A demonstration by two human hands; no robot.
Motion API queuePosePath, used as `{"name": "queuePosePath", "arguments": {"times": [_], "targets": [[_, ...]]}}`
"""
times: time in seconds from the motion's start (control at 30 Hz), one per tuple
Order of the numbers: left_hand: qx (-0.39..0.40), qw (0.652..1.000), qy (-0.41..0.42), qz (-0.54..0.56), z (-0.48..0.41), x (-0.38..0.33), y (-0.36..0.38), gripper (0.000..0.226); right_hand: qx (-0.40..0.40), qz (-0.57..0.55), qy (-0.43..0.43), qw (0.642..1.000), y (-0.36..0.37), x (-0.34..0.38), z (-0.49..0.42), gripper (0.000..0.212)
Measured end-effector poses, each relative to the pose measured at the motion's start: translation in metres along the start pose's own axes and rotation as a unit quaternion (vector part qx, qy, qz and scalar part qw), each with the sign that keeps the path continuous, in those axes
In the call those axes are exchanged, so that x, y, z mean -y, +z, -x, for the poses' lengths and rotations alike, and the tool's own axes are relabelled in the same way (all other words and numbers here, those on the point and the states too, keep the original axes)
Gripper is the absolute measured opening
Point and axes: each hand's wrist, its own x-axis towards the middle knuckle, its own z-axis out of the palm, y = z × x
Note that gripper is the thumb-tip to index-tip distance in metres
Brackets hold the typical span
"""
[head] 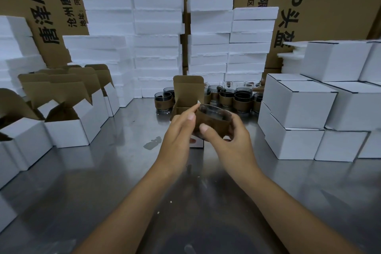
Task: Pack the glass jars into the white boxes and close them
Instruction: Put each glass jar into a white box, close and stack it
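Observation:
A glass jar [213, 118] with a brown band is held tilted above the steel table, right in front of an open white box [186, 93] whose brown-lined lid stands up. My right hand [231, 140] grips the jar from the right and below. My left hand [177, 136] holds the near side of the open box, with its fingertips against the jar's left side. The lower part of the box is hidden behind both hands. Several more banded jars [233, 97] stand grouped behind the box.
Several open white boxes [68, 128] with raised flaps sit at the left. Closed white boxes [299, 101] are stacked at the right. White foam blocks [156, 27] and brown cartons [329, 2] form a wall at the back. The steel table [103, 181] stretches toward me.

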Motion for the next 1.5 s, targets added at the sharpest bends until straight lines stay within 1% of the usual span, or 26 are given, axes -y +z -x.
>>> {"name": "queuePosePath", "arguments": {"times": [0.07,0.1,0.13,0.2,0.23,0.27,0.33,0.37,0.47,0.57,0.67,0.73,0.87,0.93,1.0,1.03,1.07,1.13,1.17,1.23,1.33,1.43,1.5], "targets": [[-0.001,1.000,0.001,0.008,0.000,0.001,-0.001,0.046,0.001,-0.057,0.045,0.997,-0.001,0.002,-0.003,0.018],[0.002,1.000,0.002,0.005,0.000,0.001,-0.001,0.049,0.004,-0.086,0.066,0.994,-0.002,0.002,-0.005,0.017],[0.009,1.000,0.003,0.001,0.000,0.002,-0.001,0.053,0.011,-0.108,0.085,0.990,-0.002,0.002,-0.006,0.024],[0.022,1.000,0.005,-0.001,0.001,0.003,-0.002,0.056,0.025,-0.129,0.120,0.984,-0.001,0.004,-0.006,0.050],[0.025,1.000,0.006,-0.002,0.001,0.003,-0.002,0.056,0.028,-0.134,0.132,0.982,0.000,0.005,-0.006,0.058],[0.024,1.000,0.008,-0.006,0.001,0.002,-0.001,0.055,0.030,-0.138,0.140,0.980,0.000,0.004,-0.007,0.057],[0.018,0.999,0.010,-0.026,0.001,0.002,-0.001,0.056,0.032,-0.140,0.155,0.977,-0.001,0.002,-0.009,0.042],[0.016,0.999,0.010,-0.038,0.001,0.001,0.000,0.058,0.034,-0.137,0.160,0.977,-0.001,0.002,-0.011,0.039],[0.017,0.998,0.007,-0.057,0.002,0.000,0.002,0.073,0.046,-0.139,0.166,0.975,-0.002,0.001,-0.011,0.039],[0.008,0.998,0.008,-0.069,0.001,0.002,0.002,0.075,0.041,-0.136,0.191,0.971,-0.002,0.002,-0.011,0.045],[0.001,0.997,0.007,-0.080,-0.001,0.004,0.002,0.084,0.034,-0.130,0.202,0.970,-0.001,0.002,-0.011,0.042],[0.003,0.997,0.009,-0.082,0.000,0.006,0.001,0.084,0.037,-0.128,0.202,0.970,-0.001,0.002,-0.011,0.041],[0.003,0.997,0.007,-0.082,0.001,0.008,0.000,0.069,0.023,-0.123,0.179,0.976,-0.001,0.005,-0.009,0.040],[-0.009,0.997,0.003,-0.082,0.001,0.008,0.000,0.057,0.003,-0.125,0.159,0.979,-0.001,0.006,-0.007,0.049],[-0.025,0.996,0.005,-0.081,0.000,0.008,0.000,0.035,-0.023,-0.126,0.133,0.983,-0.001,0.007,-0.006,0.068],[-0.034,0.996,0.005,-0.084,0.000,0.007,0.000,0.027,-0.036,-0.120,0.119,0.985,-0.001,0.007,-0.006,0.073],[-0.044,0.995,0.005,-0.089,-0.001,0.008,0.000,0.024,-0.044,-0.114,0.101,0.987,-0.002,0.007,-0.006,0.073],[-0.065,0.992,0.005,-0.104,-0.003,0.009,-0.002,0.022,-0.044,-0.107,0.066,0.991,-0.002,0.005,-0.007,0.060],[-0.077,0.991,0.005,-0.113,-0.004,0.011,-0.004,0.022,-0.043,-0.101,0.054,0.992,-0.003,0.003,-0.007,0.057],[-0.100,0.985,0.004,-0.142,-0.006,0.015,-0.006,0.023,-0.036,-0.087,0.041,0.995,-0.003,-0.001,-0.007,0.061],[-0.123,0.966,-0.015,-0.227,-0.008,0.022,-0.010,0.034,-0.028,-0.083,0.034,0.996,-0.002,-0.004,-0.006,0.067],[-0.119,0.946,-0.034,-0.299,-0.008,0.027,-0.014,0.041,-0.026,-0.083,0.021,0.996,-0.001,-0.005,-0.006,0.065],[-0.116,0.936,-0.028,-0.330,-0.007,0.028,-0.015,0.039,-0.032,-0.080,0.012,0.996,-0.001,-0.005,-0.006,0.062]]}}
